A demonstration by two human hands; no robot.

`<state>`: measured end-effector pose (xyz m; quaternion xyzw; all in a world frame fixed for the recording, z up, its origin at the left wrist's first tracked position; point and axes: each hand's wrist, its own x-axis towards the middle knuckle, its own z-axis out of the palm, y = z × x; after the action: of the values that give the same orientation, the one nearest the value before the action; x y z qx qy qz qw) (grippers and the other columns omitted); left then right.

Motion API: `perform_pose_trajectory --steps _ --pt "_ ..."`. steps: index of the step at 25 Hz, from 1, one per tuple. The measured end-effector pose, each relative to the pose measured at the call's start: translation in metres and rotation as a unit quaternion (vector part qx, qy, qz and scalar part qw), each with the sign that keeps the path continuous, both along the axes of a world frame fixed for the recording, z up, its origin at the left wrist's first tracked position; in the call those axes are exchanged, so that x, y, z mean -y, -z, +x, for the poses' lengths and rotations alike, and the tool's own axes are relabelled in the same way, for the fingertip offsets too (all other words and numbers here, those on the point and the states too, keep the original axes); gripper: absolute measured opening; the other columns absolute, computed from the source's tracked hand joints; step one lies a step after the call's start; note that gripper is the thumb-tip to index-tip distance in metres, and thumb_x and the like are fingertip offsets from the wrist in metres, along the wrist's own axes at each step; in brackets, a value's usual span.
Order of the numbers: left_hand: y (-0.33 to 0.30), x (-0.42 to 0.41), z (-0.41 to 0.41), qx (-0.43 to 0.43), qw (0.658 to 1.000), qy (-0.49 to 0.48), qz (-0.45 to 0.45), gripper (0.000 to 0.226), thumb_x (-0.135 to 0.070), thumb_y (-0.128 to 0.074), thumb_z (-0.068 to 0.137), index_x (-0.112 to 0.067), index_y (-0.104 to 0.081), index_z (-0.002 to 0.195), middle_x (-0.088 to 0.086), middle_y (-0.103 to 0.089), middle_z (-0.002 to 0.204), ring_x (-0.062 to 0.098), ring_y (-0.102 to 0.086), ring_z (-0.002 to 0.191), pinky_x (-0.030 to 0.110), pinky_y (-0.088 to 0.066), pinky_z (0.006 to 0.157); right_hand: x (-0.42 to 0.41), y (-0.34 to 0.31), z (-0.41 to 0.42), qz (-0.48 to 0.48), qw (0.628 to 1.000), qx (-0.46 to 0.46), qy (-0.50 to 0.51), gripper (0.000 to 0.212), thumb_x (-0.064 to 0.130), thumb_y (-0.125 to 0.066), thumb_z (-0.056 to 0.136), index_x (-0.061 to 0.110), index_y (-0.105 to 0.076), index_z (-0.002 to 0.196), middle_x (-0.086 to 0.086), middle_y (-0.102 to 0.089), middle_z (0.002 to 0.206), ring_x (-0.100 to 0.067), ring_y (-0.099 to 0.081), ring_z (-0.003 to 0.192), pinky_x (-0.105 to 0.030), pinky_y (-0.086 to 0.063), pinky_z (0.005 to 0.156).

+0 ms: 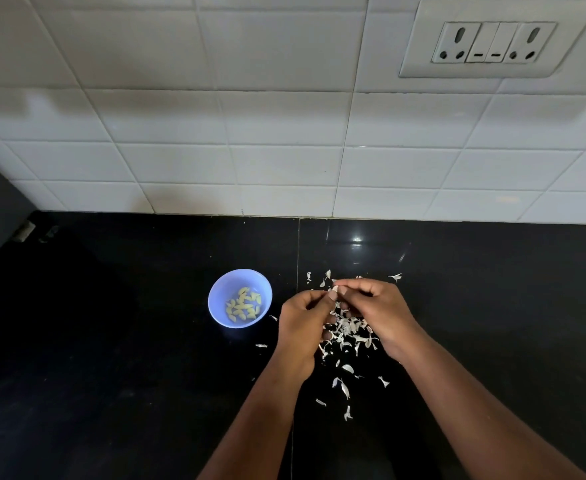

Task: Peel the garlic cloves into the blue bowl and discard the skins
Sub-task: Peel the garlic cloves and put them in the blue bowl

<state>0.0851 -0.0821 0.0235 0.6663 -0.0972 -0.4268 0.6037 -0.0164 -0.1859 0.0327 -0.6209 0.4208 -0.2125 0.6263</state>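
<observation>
While both hands pinch one clove [334,289] mid-worktop, left hand [303,325] and right hand [379,311] fingers clamped, its papery skin looks light, brittle; grip the tip.

Blue bowl [240,298], pale periwinkle with a lighter rim, containing peeled garlic cloves [243,304] of pale yellow-green. Countertop [111,341], glossy black, crossed by one thin pale seam and bearing small white highlights. Garlic skins [348,332], papery white to grey, scattered as flecks against the black. Clove [335,289] pinched between the fingertips of both hands, off-white. Wall tiles [250,133], white with grey grout in an offset brick pattern. Socket plate [495,39], white with black openings.
</observation>
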Motion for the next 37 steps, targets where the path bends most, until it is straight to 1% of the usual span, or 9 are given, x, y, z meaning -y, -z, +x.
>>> perform_pose_trajectory --steps 3,7,17,20,23,25,31,35,37 --pt "-0.005 0.000 -0.005 -0.079 0.996 -0.001 -0.041 0.018 -0.021 -0.077 0.095 -0.006 -0.076 0.105 0.009 -0.076 0.087 0.018 -0.065 0.079 0.024 -0.046 0.055 -0.012 -0.006 -0.007 0.043 0.995 0.068 0.051 0.013 0.006 -0.072 0.096 0.010 -0.078 0.107 -0.013 -0.078 0.089 -0.016 -0.071 0.074 -0.025 -0.059 0.069" --pt "-0.012 -0.002 -0.009 -0.136 0.989 -0.012 -0.058 0.022 -0.014 -0.079 0.091 -0.002 -0.076 0.110 0.012 -0.075 0.087 0.015 -0.068 0.074 0.025 -0.046 0.053 -0.020 -0.012 -0.015 0.007 0.997 0.061 0.042 0.010 0.006 -0.069 0.098 0.009 -0.079 0.098 -0.011 -0.078 0.084 -0.015 -0.070 0.072 -0.027 -0.060 0.068" --pt "-0.020 -0.018 -0.023 -0.104 0.991 -0.019 -0.081 0.005 -0.008 -0.077 0.091 -0.006 -0.078 0.095 0.013 -0.076 0.087 0.017 -0.065 0.072 0.026 -0.046 0.048 -0.018 -0.027 -0.031 0.257 0.963 0.080 0.006 0.016 0.005 -0.064 0.101 0.001 -0.073 0.089 -0.007 -0.070 0.072 -0.010 -0.066 0.058 -0.021 -0.058 0.054" --pt "-0.020 -0.019 -0.027 0.003 0.999 -0.007 -0.044 0.005 -0.010 -0.074 0.095 -0.010 -0.078 0.093 0.013 -0.077 0.086 0.014 -0.065 0.070 0.026 -0.046 0.046 -0.022 -0.026 -0.032 0.300 0.950 0.084 0.015 0.019 0.005 -0.062 0.102 0.002 -0.073 0.086 -0.006 -0.067 0.070 -0.009 -0.064 0.054 -0.021 -0.056 0.051" --pt "-0.017 -0.017 -0.029 0.151 0.988 0.004 0.010 0.007 -0.018 -0.072 0.093 -0.019 -0.074 0.087 0.005 -0.076 0.081 0.012 -0.063 0.061 0.029 -0.050 0.050 -0.028 -0.022 -0.033 0.277 0.957 0.082 0.001 0.019 0.012 -0.062 0.103 -0.001 -0.072 0.093 -0.009 -0.068 0.072 -0.011 -0.065 0.058 -0.022 -0.058 0.055" --pt "-0.023 -0.015 -0.029 0.189 0.982 0.014 0.019 0.007 -0.023 -0.073 0.091 -0.020 -0.072 0.085 -0.002 -0.075 0.077 0.009 -0.066 0.061 0.027 -0.052 0.054 -0.034 -0.021 -0.031 0.250 0.964 0.090 -0.005 0.022 0.018 -0.063 0.103 -0.001 -0.072 0.099 -0.010 -0.068 0.073 -0.012 -0.065 0.061 -0.022 -0.059 0.058" --pt "-0.032 -0.012 -0.034 0.023 0.999 -0.029 0.009 0.021 -0.012 -0.046 0.095 -0.011 -0.058 0.078 0.001 -0.059 0.067 0.016 -0.056 0.063 0.026 -0.039 0.043 -0.029 -0.015 -0.027 0.197 0.963 0.147 0.114 0.015 0.018 -0.067 0.100 0.009 -0.077 0.103 0.005 -0.065 0.076 -0.006 -0.054 0.062 -0.019 -0.042 0.051" --pt "-0.025 -0.016 -0.034 0.079 0.993 0.068 0.048 0.029 -0.031 -0.057 0.104 -0.012 -0.064 0.083 0.000 -0.064 0.073 0.011 -0.062 0.064 0.028 -0.050 0.047 -0.030 -0.018 -0.031 0.174 0.968 0.156 0.091 0.017 0.014 -0.069 0.098 0.004 -0.078 0.108 0.001 -0.068 0.080 -0.006 -0.056 0.062 -0.020 -0.042 0.053" --pt "-0.020 -0.016 -0.035 0.119 0.989 0.074 0.043 0.016 -0.034 -0.066 0.101 -0.020 -0.068 0.094 -0.006 -0.071 0.087 0.006 -0.067 0.076 0.030 -0.059 0.058 -0.031 -0.019 -0.032 0.161 0.973 0.139 0.094 0.017 0.015 -0.073 0.095 0.003 -0.079 0.106 -0.001 -0.071 0.081 -0.007 -0.060 0.064 -0.021 -0.044 0.054"
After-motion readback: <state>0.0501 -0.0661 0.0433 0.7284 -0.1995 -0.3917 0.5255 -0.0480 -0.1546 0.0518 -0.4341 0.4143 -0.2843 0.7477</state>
